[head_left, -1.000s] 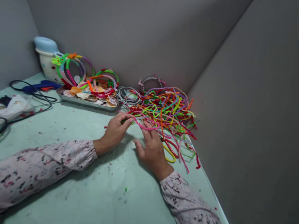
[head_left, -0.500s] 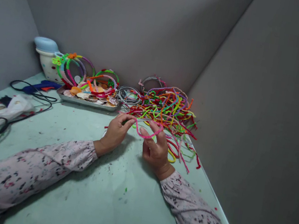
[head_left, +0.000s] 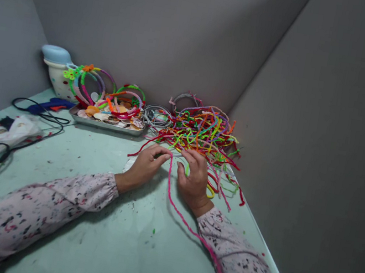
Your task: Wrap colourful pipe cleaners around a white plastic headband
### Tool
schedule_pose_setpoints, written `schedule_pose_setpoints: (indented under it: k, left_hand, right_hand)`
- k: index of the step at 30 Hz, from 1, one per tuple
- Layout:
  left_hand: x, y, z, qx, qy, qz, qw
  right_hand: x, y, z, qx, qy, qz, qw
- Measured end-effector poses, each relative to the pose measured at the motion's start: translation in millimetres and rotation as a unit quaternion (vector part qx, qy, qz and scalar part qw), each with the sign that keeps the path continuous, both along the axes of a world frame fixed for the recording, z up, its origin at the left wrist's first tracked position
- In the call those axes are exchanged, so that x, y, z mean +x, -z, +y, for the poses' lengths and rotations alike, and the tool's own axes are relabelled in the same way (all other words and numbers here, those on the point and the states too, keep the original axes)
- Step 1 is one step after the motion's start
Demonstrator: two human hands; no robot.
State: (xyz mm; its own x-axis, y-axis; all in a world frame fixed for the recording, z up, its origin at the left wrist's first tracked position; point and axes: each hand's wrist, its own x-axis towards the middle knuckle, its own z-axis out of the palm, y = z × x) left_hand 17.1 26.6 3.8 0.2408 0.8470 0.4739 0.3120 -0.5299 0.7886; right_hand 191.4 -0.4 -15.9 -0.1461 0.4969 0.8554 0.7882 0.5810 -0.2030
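Note:
My left hand (head_left: pixel 147 163) is closed in a pinch, thumb and forefinger together on one end of a pink pipe cleaner (head_left: pixel 174 207). The pipe cleaner's long tail runs down toward me and ends over my right sleeve. A short stretch of thin grey wire (head_left: pixel 177 155) shows between the two hands at the fingertips; the rest of it is hidden. My right hand (head_left: pixel 193 177) is at the wire's other side, its fingertips by it. Its thumb stands apart from the fingers, and the pink tail passes to its left.
A tangled heap of coloured pipe cleaners (head_left: pixel 204 128) lies behind my hands, beside coiled grey wire (head_left: pixel 158 116). Wrapped hoops (head_left: pixel 89 87) rest on a metal tray (head_left: pixel 111 128) of shells. At left are a white-and-blue container (head_left: pixel 58 75), black cable (head_left: pixel 8 153) and plastic bag (head_left: pixel 20 134).
The pink pipe cleaner was a small loop held between both hands; now its tail trails down over the right sleeve. My right fingers have come off it and the thumb has spread.

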Motion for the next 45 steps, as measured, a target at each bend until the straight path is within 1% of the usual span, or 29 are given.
schedule_pose_setpoints:
  k: [6, 11, 15, 24, 29, 35, 41, 45]
  left_hand:
    - [2.0, 2.7, -0.7, -0.019, 0.050, -0.001, 0.999]
    - [2.4, 1.9, -1.2, -0.041, 0.064, -0.011, 0.997]
    - [1.9, 2.3, -1.4, -0.034, 0.065, 0.006, 0.997]
    - [1.3, 3.5, -0.1, -0.017, 0.056, 0.021, 0.998]
    - [0.8, 3.0, 0.5, -0.002, 0.050, 0.032, 0.998]
    - [1.3, 1.0, 0.7, 0.017, 0.049, 0.042, 0.998]
    - [0.6, 1.4, 0.4, 0.031, 0.047, 0.067, 0.996]
    - [0.4, 1.0, 0.9, 0.027, 0.047, 0.071, 0.996]
  right_hand:
    - [-2.2, -1.4, -1.9, -0.012, 0.001, -0.014, 1.000]
    - [-2.7, -4.3, -3.8, -0.021, -0.010, -0.026, 0.999]
    - [-2.3, -3.9, -4.0, -0.026, -0.015, -0.031, 0.999]
    - [1.0, 2.7, 0.6, -0.011, -0.037, -0.029, 0.999]
    - [2.8, 1.5, 0.8, -0.013, -0.062, -0.017, 0.998]
    - [3.8, -0.2, 1.4, -0.038, -0.082, 0.005, 0.996]
    - [1.2, -0.8, 2.1, -0.036, -0.108, 0.022, 0.993]
    - [0.8, -0.8, 1.7, -0.049, -0.107, 0.022, 0.993]
